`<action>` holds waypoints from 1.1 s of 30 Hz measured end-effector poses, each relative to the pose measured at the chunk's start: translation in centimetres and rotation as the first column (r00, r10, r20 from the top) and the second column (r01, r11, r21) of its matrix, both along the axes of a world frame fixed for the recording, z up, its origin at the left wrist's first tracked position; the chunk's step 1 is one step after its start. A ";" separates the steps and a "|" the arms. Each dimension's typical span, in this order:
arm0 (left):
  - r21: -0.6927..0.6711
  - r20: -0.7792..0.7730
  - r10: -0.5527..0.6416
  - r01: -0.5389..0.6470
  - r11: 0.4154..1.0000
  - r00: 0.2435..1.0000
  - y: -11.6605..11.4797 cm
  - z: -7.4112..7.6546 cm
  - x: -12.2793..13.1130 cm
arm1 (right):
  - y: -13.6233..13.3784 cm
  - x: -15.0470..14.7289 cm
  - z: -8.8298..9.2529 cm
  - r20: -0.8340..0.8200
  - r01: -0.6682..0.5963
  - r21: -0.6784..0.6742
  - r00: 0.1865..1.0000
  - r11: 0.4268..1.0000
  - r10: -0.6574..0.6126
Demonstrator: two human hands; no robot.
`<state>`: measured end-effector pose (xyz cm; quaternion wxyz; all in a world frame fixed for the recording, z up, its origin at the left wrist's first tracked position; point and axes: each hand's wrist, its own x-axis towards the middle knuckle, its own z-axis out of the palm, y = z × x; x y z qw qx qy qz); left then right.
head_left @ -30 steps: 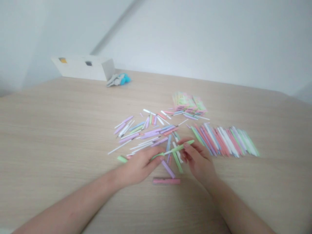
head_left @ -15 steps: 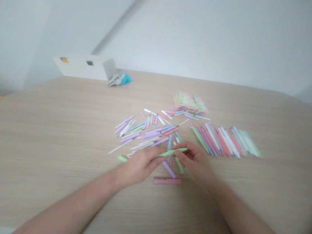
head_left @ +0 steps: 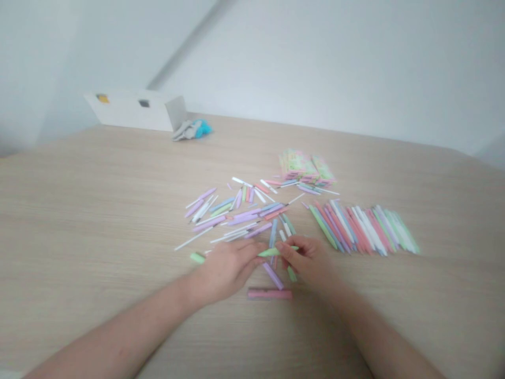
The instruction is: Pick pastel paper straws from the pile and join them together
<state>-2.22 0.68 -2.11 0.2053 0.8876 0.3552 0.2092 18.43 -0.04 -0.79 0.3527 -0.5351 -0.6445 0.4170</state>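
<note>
Green shows between two bare hands: it is a thin pen (head_left: 272,252), up over the middle of the table (head_left: 118,210). The right hand (head_left: 315,263) pinches one end with its thumb and fingers. The left hand (head_left: 224,266) has its fingers on the other end, so the grip on both sides is on the same pen. The fingers hide parts of it, and it is too blurry to see how well any pieces fit.

To do this well, it would likely help to hold both ends in one straight line and use soft, even fingers, as a thin pen might bend or slip. Small, slow moves look best, because loose pen parts (head_left: 209,223) lie just past the hands, toward the table's far edge, and a knock could roll them. A pink piece (head_left: 270,293) lies on the near side, below the hands. Toward the table's right edge is a row of pens (head_left: 363,229), so elbows should stay clear.
</note>
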 end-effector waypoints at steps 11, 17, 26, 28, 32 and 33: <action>0.003 -0.002 0.032 -0.032 0.999 0.999 0.6 -0.1 -0.3 | 0.3 0.6 -1.1 -0.257 -0.091 0.035 0.962 0.995 0.097; 0.014 0.006 0.029 -0.029 0.999 1.000 0.7 -0.3 -0.4 | 0.5 1.1 -1.4 -0.054 -0.034 0.091 0.998 0.995 0.039; 0.057 -0.015 -0.004 0.004 0.998 1.000 0.6 -0.3 -0.3 | 0.3 0.9 -0.7 0.089 -0.043 0.066 0.995 0.997 0.037; 0.058 -0.018 -0.015 0.016 0.998 1.000 0.6 -0.3 -0.3 | 0.3 0.8 -0.4 0.118 -0.055 0.079 0.992 0.995 0.046; 0.059 -0.027 -0.014 0.016 0.998 1.000 0.6 -0.4 -0.3 | 0.4 0.7 -0.2 0.151 -0.084 0.089 0.986 0.992 0.070; 0.056 -0.033 -0.008 0.009 0.998 0.999 0.7 -0.5 -0.4 | 0.4 0.8 -0.3 0.150 -0.097 0.093 0.985 0.991 0.083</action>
